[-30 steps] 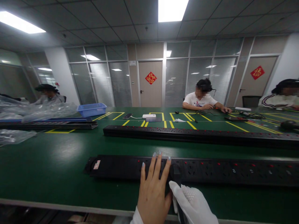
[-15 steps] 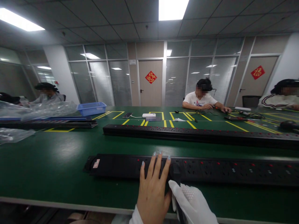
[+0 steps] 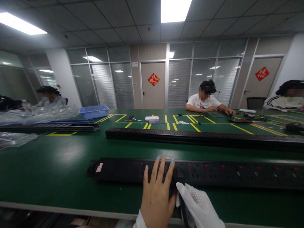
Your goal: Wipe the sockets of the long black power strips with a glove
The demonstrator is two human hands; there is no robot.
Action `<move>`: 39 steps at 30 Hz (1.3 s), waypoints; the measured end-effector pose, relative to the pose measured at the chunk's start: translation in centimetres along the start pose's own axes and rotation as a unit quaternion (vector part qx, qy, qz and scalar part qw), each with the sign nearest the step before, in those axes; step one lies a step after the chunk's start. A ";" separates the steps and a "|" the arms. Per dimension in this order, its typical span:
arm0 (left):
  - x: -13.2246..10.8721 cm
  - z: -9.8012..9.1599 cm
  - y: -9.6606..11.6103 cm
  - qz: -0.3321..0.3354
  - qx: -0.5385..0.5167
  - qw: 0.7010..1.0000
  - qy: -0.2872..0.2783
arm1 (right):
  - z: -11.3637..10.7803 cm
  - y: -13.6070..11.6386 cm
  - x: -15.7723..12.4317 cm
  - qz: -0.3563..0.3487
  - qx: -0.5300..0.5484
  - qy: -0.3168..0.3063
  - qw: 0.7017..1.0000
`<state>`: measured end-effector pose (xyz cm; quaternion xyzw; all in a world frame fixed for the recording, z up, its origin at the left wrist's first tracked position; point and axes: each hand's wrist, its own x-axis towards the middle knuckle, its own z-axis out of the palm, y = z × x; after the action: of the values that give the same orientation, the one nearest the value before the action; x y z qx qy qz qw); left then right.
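A long black power strip (image 3: pixel 114 169) with red lights and rows of sockets lies across the green table in front of me. Bare, with fingers spread, my left hand (image 3: pixel 157 193) rests flat on it just left of the sockets in view. My right hand (image 3: pixel 199 202) wears a white dotted glove and is closed around a black plug (image 3: pixel 180 173) at the strip's near edge. The plug's black cord (image 3: pixel 182 207) runs down below the glove. Whether the pins are fully in a socket is hidden.
A second power strip (image 3: pixel 166 135) lies parallel behind. To the left are dark metal channels (image 3: pixel 71 127), clear plastic bags (image 3: pixel 47 115) and a blue bin (image 3: pixel 93 111). A phone (image 3: pixel 129 118) and white power bank (image 3: pixel 152 118) lie farther back. A co-worker (image 3: pixel 204 100) sits opposite.
My gloved right hand has shifted slightly right and down the picture. My left hand stays pressed on the strip; the view has moved a little.
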<state>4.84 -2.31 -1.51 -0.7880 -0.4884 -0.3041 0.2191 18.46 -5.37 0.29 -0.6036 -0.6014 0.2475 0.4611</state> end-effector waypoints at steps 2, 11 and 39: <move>0.0 -0.1 0.0 0.001 0.009 1.000 -0.003 | 0.0 0.2 0.1 -0.005 0.026 -0.008 1.000; -0.1 0.0 0.0 0.005 0.015 1.000 0.007 | 0.6 0.2 0.4 0.014 0.094 -0.031 0.995; 0.1 0.1 -0.2 0.003 -0.012 1.000 0.014 | 0.3 1.9 0.1 -0.070 -0.100 0.007 0.993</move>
<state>4.75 -2.11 -1.55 -0.7874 -0.4795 -0.3207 0.2174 19.17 -4.91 -1.47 -0.6052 -0.6602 0.1491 0.4191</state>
